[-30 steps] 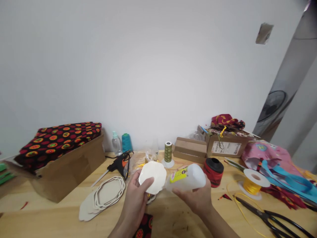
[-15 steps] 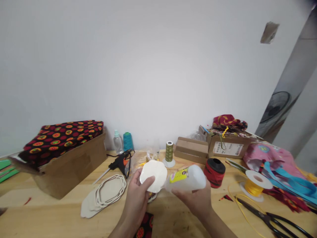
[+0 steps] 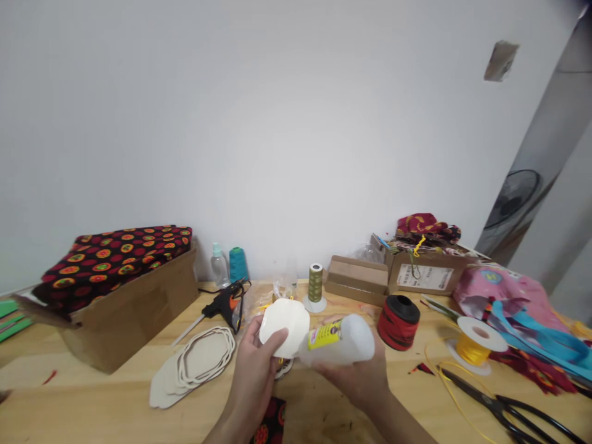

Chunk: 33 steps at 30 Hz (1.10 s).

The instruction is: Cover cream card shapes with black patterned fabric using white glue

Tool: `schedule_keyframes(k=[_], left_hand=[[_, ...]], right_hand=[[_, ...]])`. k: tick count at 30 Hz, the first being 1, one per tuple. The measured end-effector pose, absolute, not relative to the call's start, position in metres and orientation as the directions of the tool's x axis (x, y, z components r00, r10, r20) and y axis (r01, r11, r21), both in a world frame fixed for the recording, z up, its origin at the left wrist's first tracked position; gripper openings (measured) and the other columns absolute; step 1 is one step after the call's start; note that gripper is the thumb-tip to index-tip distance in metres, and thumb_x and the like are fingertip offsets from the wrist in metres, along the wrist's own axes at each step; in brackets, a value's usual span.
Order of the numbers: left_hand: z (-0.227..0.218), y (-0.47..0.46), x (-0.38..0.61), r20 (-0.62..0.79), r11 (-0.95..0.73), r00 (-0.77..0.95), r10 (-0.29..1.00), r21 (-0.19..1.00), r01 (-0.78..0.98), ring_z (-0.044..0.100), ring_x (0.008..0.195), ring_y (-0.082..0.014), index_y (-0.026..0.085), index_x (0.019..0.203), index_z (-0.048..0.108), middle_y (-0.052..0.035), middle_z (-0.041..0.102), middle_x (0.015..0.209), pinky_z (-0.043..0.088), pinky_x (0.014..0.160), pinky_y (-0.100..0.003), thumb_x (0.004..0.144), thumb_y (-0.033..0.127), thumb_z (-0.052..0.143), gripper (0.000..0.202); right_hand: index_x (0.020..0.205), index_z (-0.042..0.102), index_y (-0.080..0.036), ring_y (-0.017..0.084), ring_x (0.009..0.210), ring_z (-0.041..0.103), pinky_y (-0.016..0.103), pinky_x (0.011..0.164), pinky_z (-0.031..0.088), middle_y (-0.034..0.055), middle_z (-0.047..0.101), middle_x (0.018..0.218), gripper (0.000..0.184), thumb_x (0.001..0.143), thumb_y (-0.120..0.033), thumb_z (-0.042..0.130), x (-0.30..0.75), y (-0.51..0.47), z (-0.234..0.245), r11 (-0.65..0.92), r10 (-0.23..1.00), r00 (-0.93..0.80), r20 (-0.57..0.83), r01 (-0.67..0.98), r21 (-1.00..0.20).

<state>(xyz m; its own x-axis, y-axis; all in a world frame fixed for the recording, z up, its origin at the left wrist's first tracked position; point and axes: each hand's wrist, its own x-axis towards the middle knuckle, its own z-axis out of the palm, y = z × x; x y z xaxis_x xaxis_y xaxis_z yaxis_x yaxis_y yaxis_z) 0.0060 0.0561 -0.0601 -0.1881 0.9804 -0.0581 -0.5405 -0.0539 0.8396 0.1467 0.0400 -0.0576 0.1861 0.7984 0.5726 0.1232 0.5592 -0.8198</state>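
My left hand (image 3: 259,357) is closed on a white scalloped card piece (image 3: 285,325), thumb across its front face. My right hand (image 3: 361,376) is wrapped round a translucent glue bottle (image 3: 340,340) with a yellow label, tilted so that its nozzle end points left. That end lies at the lower right edge of the card; whether it touches is hidden. Below the hands, a piece of black patterned fabric (image 3: 274,420) lies on the table. To the left are several cream card shapes and rings (image 3: 197,364) in a loose pile.
A cardboard box (image 3: 124,330) with patterned fabric stands left, beside a glue gun (image 3: 226,306). Behind the hands is an olive thread spool (image 3: 315,285). Right are a red cord spool (image 3: 398,324), a yellow cord spool (image 3: 474,348), scissors (image 3: 499,404) and a pink bag (image 3: 497,287).
My right hand has moved a little left with the glue bottle, bringing it closer across the card's lower right edge. My left hand keeps hold of the card in nearly the same place.
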Motion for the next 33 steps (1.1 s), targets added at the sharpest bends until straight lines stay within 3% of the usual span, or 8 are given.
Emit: schedule_keyframes(k=[3,10,19,29,33], left_hand=[[-0.060,0.056,0.006,-0.059,-0.054,-0.190,0.980,0.840,-0.540,0.065,0.070,-0.0141,0.020,0.092,0.055,0.0000,0.067,0.083,0.052,0.061,-0.022,0.060,0.011,0.069,0.037],[-0.058,0.055,0.008,-0.078,-0.034,-0.185,0.980,0.846,-0.532,0.065,0.072,-0.0138,0.021,0.092,0.056,-0.0005,0.068,0.088,0.053,0.060,-0.021,0.059,0.009,0.069,0.038],[-0.045,0.049,0.017,-0.125,0.026,-0.157,0.980,0.853,-0.521,0.065,0.063,-0.0133,0.019,0.091,0.058,0.0005,0.071,0.080,0.052,0.052,-0.019,0.054,0.007,0.070,0.041],[-0.051,0.048,0.016,-0.079,0.036,-0.077,0.994,0.891,-0.452,0.063,0.061,-0.0155,0.015,0.094,0.057,-0.0018,0.070,0.077,0.050,0.049,-0.021,0.053,0.012,0.071,0.043],[-0.055,0.050,0.015,-0.071,0.050,-0.033,0.997,0.904,-0.424,0.064,0.069,-0.0181,0.016,0.095,0.057,-0.0031,0.069,0.081,0.050,0.053,-0.023,0.056,0.012,0.070,0.042]], right_hand=[[0.075,0.062,-0.016,0.024,0.061,0.064,0.032,0.054,0.054,0.0054,0.069,0.068,0.039,0.043,-0.029,0.078,0.153,0.045,-0.056,0.527,0.791,0.317,0.523,0.083,-0.846],[0.079,0.060,-0.014,0.026,0.071,0.063,0.040,0.066,0.053,0.0094,0.068,0.076,0.039,0.047,-0.027,0.077,0.160,0.056,-0.058,0.555,0.752,0.425,0.503,0.002,-0.832],[0.076,0.059,-0.013,0.025,0.068,0.066,0.036,0.061,0.056,0.0097,0.071,0.075,0.035,0.046,-0.018,0.076,0.159,0.056,-0.053,0.580,0.711,0.534,0.457,-0.078,-0.811],[0.086,0.057,-0.016,0.019,0.076,0.065,0.030,0.070,0.055,0.0038,0.068,0.084,0.040,0.051,-0.007,0.074,0.162,0.056,-0.053,0.643,0.736,0.443,0.512,-0.221,-0.733],[0.086,0.058,-0.017,0.019,0.075,0.065,0.030,0.070,0.055,0.0024,0.068,0.082,0.040,0.052,-0.006,0.074,0.160,0.058,-0.054,0.658,0.727,0.431,0.535,-0.212,-0.723]])
